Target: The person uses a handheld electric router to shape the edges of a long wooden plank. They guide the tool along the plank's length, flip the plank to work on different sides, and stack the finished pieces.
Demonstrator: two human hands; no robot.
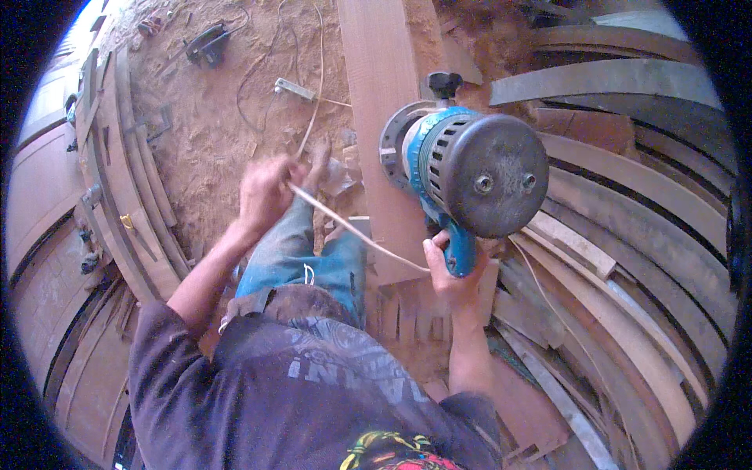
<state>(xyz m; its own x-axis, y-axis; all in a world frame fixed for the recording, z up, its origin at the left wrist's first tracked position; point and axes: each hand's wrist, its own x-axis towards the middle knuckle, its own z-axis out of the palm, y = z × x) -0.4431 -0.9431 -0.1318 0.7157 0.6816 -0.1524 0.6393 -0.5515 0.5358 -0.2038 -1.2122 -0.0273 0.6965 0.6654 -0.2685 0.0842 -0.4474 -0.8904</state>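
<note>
A blue and black router stands at the right edge of a long reddish-brown plank. My right hand is wrapped round its blue handle, and its round base lies against the wood. From beside that hand a white power cord runs across my lap, pulled fairly straight. My left hand is closed on the cord, above my left leg. Past the left hand, the cord goes on up over the floor.
A power strip lies on the sawdust-covered floor, with cords looping around it. Farther left is a black power tool. Many curved-looking boards are stacked on my right; more long boards lean along my left.
</note>
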